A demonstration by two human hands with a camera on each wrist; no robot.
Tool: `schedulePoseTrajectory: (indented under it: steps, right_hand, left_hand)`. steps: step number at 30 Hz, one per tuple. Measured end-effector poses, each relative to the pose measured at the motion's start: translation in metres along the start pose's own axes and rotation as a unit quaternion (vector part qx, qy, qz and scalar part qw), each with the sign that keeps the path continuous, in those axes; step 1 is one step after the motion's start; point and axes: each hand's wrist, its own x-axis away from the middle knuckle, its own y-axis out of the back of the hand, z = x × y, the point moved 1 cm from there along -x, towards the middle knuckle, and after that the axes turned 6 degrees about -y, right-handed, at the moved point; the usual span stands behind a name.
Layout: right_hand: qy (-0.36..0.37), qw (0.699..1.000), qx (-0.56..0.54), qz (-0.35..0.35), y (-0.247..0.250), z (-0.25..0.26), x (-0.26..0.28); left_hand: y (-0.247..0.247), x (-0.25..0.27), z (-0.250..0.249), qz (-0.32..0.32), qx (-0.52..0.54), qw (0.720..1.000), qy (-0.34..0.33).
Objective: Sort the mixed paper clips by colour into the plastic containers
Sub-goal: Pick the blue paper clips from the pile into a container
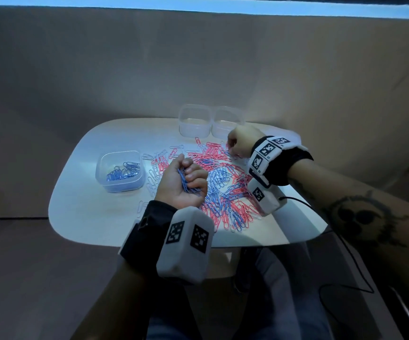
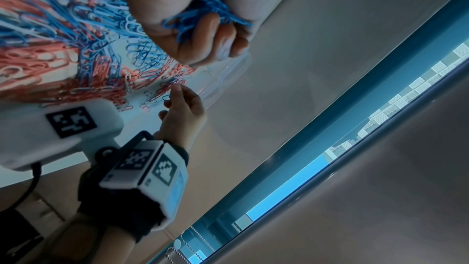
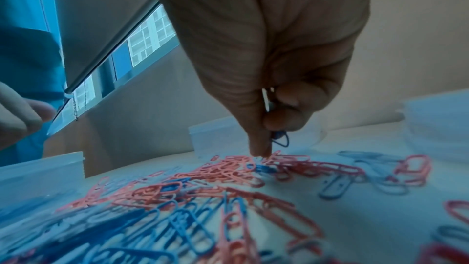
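Your left hand [image 1: 182, 182] cups a fistful of blue clips [image 1: 186, 184] near the left container [image 1: 120, 171] holding blues, likely banking them, while your right hand [image 1: 239, 143] pinches another blue clip [image 3: 279, 138] over the far mixed pile [image 1: 213, 182].

Three clear plastic containers, two hands, one table [image 1: 95, 217], and paper clips in three colours, too many to count.

One container [image 1: 119, 171] at the left holds a small heap of blue clips, too tangled to number; two empty containers [image 1: 194, 120] [image 1: 225, 123] stand side by side at the far edge. The loose pile [image 1: 223, 187] mixes pink, blue and white clips, well over a hundred. The left hand [image 1: 186, 182] grips a bunch of blue clips [image 2: 203, 17]; the right hand [image 1: 241, 143] pinches a blue clip [image 3: 280, 138] and what looks like a white one [image 3: 266, 99]. Each wrist carries one camera unit with black-and-white markers.
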Motion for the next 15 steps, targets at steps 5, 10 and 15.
schedulePoseTrajectory:
  steps: [5,10,15]
  right_hand:
    - [-0.017,1.0,0.02,0.006,-0.005,0.008,-0.006]
    - [-0.043,0.999,0.009,0.03,-0.007,0.001,-0.01]
    - [-0.052,0.998,-0.018,0.027,-0.011,0.001,-0.01]
  left_hand:
    - [0.002,0.002,-0.004,-0.006,0.005,1.0,-0.006]
    - [0.004,0.002,-0.004,-0.013,0.005,1.0,-0.006]
    - [0.001,0.001,-0.001,-0.013,-0.003,1.0,-0.001]
